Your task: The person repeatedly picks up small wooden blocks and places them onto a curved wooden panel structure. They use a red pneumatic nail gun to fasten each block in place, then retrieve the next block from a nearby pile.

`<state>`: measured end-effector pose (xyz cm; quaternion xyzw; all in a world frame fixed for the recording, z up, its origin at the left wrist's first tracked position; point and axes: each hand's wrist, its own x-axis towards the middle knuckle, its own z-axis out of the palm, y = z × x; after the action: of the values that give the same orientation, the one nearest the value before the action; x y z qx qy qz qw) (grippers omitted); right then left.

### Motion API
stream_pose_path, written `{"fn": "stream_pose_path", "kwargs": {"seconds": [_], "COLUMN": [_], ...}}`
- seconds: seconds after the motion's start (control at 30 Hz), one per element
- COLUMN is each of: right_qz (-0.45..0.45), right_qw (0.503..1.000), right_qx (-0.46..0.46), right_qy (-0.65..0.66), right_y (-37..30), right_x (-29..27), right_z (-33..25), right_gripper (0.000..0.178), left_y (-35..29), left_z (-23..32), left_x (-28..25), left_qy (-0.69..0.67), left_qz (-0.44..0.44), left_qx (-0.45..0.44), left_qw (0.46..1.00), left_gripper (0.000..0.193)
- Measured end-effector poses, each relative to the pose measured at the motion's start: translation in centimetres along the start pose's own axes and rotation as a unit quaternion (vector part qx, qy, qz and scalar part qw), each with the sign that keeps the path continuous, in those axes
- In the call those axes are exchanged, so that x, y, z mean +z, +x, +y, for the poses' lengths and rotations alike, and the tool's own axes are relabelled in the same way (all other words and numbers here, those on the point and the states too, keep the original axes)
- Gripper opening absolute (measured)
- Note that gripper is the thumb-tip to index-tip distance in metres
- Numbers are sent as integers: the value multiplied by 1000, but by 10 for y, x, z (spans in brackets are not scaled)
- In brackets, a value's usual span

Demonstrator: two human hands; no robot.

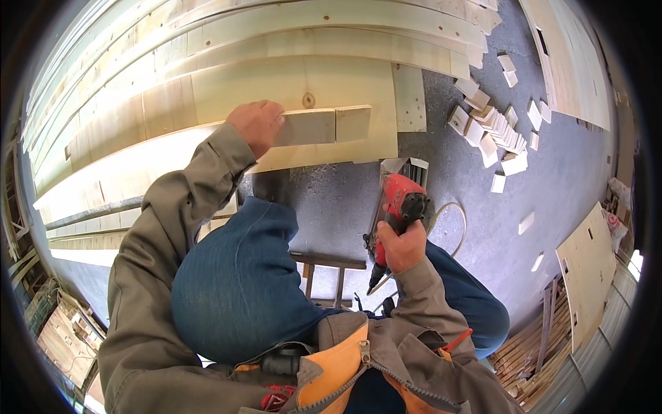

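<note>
My left hand (256, 127) reaches forward, its fingers curled over a narrow wooden board (303, 128) that stands out from a pale wooden panel (352, 83). A short wooden piece (353, 123) meets the end of that board, with a thin dark seam between them. Close to my body, my right hand (403, 247) is wrapped round the grip of a red and black nail gun (402, 190). A pale air hose (464, 219) loops beside it. The gun is held apart from the boards, and my palm hides part of its handle.
Long pale boards (276, 31) lie in overlapping rows ahead and to the left. Small wooden blocks (500, 131) are piled and scattered on the grey floor (441, 96) at right. A plywood sheet (589, 276) leans at the far right, near stacked strips (534, 352). My knees are bent below.
</note>
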<state>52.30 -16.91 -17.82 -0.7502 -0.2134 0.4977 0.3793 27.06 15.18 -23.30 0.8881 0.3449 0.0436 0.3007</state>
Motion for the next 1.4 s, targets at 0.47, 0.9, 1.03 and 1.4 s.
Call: {"fn": "stream_pose_path", "kwargs": {"seconds": [0.47,0.9,1.03,1.4], "right_qz": [-3,-28,-31,-20], "right_qw": [998,989,992,999], "right_qx": [-58,-109,-84,-26], "right_qy": [-7,-93,-92,-31], "right_y": [11,53,69,89], "right_x": [20,79,87,109], "right_z": [-23,-48,-42,-58], "right_gripper": [42,35,36,39], "left_y": [-25,-26,-23,-20], "left_z": [-11,-21,-23,-25], "left_x": [50,57,57,53], "left_qy": [129,131,131,101], "left_qz": [67,71,60,60], "left_qx": [96,84,86,90], "left_qw": [985,985,986,989], "left_gripper": [45,50,55,58]}}
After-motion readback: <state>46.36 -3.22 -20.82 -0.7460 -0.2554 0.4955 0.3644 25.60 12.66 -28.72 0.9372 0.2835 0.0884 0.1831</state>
